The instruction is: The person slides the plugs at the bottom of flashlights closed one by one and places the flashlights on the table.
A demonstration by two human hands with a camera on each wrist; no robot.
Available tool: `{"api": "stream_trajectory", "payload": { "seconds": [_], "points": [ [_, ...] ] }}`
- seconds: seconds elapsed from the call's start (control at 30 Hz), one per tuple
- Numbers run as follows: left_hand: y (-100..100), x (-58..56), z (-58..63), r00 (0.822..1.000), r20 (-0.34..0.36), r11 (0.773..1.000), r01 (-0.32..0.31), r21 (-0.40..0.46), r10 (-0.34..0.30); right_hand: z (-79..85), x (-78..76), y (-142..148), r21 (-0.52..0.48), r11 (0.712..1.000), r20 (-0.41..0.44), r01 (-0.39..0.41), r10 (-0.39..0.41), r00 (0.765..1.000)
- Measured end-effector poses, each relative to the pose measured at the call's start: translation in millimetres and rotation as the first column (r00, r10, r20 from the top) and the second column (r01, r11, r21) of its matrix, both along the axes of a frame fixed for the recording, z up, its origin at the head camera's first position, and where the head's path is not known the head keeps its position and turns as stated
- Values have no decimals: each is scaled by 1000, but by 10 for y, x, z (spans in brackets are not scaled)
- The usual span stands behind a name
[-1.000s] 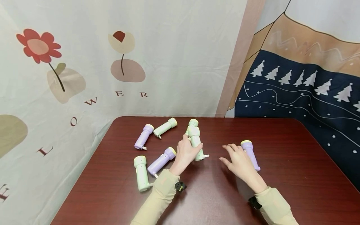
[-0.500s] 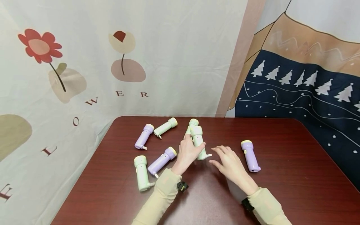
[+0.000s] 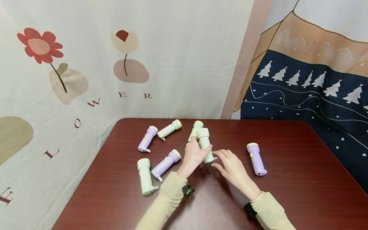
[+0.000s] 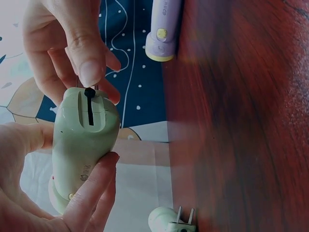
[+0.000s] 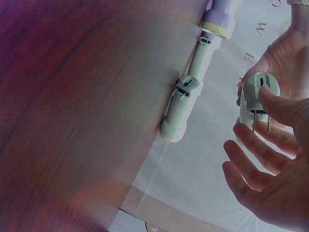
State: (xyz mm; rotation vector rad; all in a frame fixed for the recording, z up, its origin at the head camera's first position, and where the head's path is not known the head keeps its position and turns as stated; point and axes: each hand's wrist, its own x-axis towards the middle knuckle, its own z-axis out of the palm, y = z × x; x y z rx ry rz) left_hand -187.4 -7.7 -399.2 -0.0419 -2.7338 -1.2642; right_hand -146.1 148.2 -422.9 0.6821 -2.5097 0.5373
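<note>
Flashlight between both hands

A lane of bare tabletop is running between the right hand and the lone purple flashlight, out to the far edge. The held green flashlight is plugging the gap between the hands. Left of the left hand, a slanted purple flashlight and the front green flashlight are obstructing low sweeps.
</note>
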Motion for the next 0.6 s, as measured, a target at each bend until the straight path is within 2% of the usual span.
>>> {"api": "stream_trajectory", "payload": {
  "seconds": [0.47, 0.6],
  "points": [
    [19, 3, -7, 1000, 0, 1000, 7, 12, -7, 0, -1, -15, -28, 1000, -25, 1, -2, 1000],
    [26, 6, 4, 1000, 1, 1000, 3, 12, -3, -9, -10, -9, -39, 999, -56, -9, 7, 998]
  ]
}}
